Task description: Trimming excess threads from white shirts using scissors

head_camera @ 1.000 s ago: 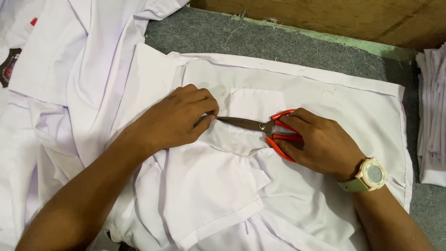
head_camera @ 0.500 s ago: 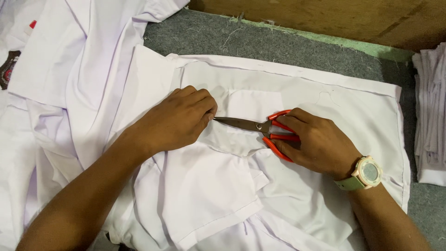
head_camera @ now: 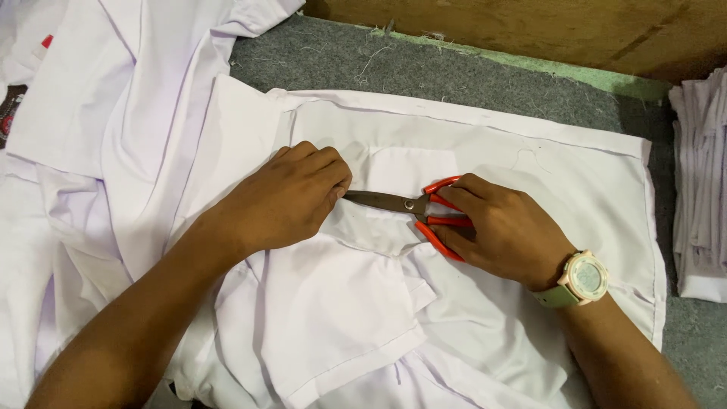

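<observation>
We see our right hand [head_camera: 509, 231] closed around the red plastic handles of a pair of steel-bladed scissors [head_camera: 413, 207], fingers through and over the loops, so that the grip is clamped on the tool. The dark blades point away from this hand toward our left hand [head_camera: 291, 198], and their tips meet or slip under the left fingertips; we cannot tell whether the blades themselves are parted, since they look nearly together. The left hand lies palm down with fingers curled together, pressing flat on a white cotton shirt [head_camera: 469, 144] just beside the blade tips; it holds nothing else that we can see.

The shirt spreads under both hands, with a stitched patch pocket just beyond the scissors and a folded white fabric panel [head_camera: 333, 318] below the left wrist. On the right wrist sits a pale green wristwatch with a round cream face [head_camera: 585, 278]. Beyond the hands, the grey felt-covered bench [head_camera: 454, 76] shows, scattered with loose threads. Further off to the left of the left hand lies a heap of more white garments [head_camera: 91, 113], and well to the right of the right hand stands a stack of folded white cloth [head_camera: 700, 189].
</observation>
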